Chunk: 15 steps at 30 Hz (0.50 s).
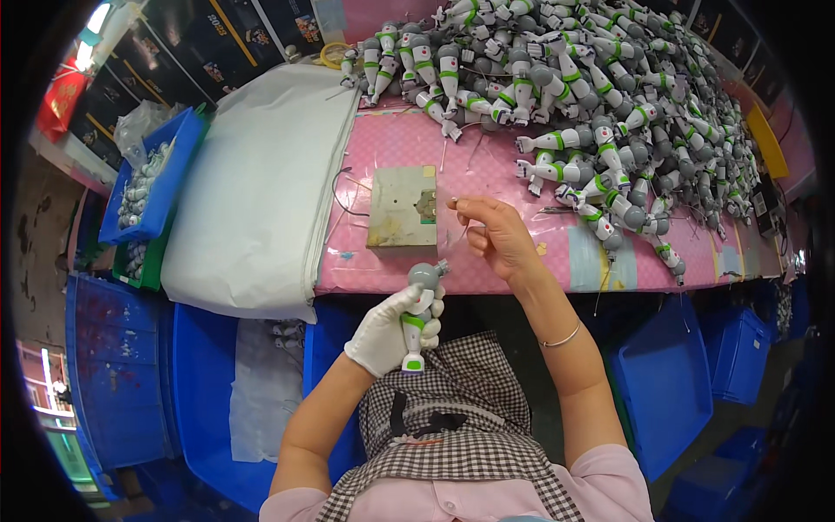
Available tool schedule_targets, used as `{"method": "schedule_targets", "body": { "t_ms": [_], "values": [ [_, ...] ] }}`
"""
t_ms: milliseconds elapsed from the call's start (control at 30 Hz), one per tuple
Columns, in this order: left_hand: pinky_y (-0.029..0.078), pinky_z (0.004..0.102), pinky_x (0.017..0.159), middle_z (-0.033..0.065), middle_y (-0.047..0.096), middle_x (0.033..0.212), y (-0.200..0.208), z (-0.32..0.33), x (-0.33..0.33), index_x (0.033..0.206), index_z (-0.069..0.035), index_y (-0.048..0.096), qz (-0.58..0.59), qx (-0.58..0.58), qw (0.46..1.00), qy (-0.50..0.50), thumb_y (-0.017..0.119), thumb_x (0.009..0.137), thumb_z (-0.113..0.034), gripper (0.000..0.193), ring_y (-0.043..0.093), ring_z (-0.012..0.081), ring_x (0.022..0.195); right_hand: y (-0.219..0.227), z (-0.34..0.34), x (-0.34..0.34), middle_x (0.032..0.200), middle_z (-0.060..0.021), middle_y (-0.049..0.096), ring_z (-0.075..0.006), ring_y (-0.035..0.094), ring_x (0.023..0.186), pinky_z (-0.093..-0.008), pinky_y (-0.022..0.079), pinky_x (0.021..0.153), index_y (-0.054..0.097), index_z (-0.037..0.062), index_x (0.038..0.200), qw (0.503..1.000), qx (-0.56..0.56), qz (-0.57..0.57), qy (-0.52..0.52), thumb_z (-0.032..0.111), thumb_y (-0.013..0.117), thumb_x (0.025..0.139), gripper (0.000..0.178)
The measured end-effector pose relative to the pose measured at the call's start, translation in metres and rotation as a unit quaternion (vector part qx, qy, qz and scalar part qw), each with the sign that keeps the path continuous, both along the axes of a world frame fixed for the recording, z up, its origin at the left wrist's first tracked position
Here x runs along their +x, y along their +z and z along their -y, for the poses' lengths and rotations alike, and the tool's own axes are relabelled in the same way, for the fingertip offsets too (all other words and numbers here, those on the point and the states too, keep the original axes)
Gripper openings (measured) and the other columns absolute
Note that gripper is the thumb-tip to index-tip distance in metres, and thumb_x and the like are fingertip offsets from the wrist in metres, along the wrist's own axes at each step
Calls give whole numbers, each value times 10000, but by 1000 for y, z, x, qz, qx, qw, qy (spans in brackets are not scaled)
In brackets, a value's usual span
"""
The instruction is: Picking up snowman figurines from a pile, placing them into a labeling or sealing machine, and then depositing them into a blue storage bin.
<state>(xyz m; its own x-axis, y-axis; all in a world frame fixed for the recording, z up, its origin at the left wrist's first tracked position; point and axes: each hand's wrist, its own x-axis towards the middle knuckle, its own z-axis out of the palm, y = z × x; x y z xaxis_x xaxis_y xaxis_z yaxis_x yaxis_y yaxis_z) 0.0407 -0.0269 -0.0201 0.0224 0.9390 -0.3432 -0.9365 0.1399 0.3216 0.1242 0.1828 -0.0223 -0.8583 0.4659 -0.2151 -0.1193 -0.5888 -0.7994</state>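
Note:
My left hand (pixel 393 329), in a white glove, is closed around a toy robot arm (pixel 413 324) in white, green and grey. Its round grey shoulder (pixel 424 276) points up, with a small grey peg sticking out toward the right. My right hand (pixel 495 233) is bare and raised over the pink table, thumb and forefinger pinched at a tiny pale tip too small to name. A thin line, perhaps a wire, shows faintly below those fingers. Just left of my right hand stands a worn metal box (pixel 396 217) with a small green-edged recess on its right side.
A big heap of similar toy arms (pixel 565 96) covers the table's back and right. White sheeting (pixel 252 191) lies at the left, beside a blue bin of small parts (pixel 146 187). A dark cable (pixel 341 196) runs by the box. Blue tubs (pixel 665 383) stand below the table edge.

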Motion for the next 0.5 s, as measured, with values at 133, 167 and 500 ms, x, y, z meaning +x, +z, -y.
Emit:
{"method": "schedule_targets", "body": {
  "t_ms": [133, 167, 500],
  "values": [
    [451, 241, 604, 36, 547, 849, 18, -15, -6, 1048, -45, 486, -433, -102, 894, 45, 568, 907, -241, 256, 540, 125, 679, -5, 0, -12, 776, -57, 664, -80, 547, 572, -196, 402, 490, 684, 5, 899, 970, 211, 117, -5, 147, 659, 799, 175],
    [462, 245, 631, 36, 551, 855, 16, -20, -9, 1055, -42, 489, -437, -91, 890, 95, 568, 910, -242, 259, 552, 130, 706, -12, 2, -17, 748, -57, 663, -90, 558, 586, -221, 422, 514, 691, 8, 853, 921, 368, 103, -77, 150, 663, 780, 162],
    [522, 361, 802, 69, 593, 940, 21, -36, -33, 1088, -36, 514, -308, -66, 943, 105, 598, 893, -280, 324, 620, 200, 865, -2, 6, -22, 719, -95, 675, -135, 600, 600, -276, 466, 569, 695, 9, 791, 819, 539, 167, -104, 171, 651, 734, 177]
  ]
}}
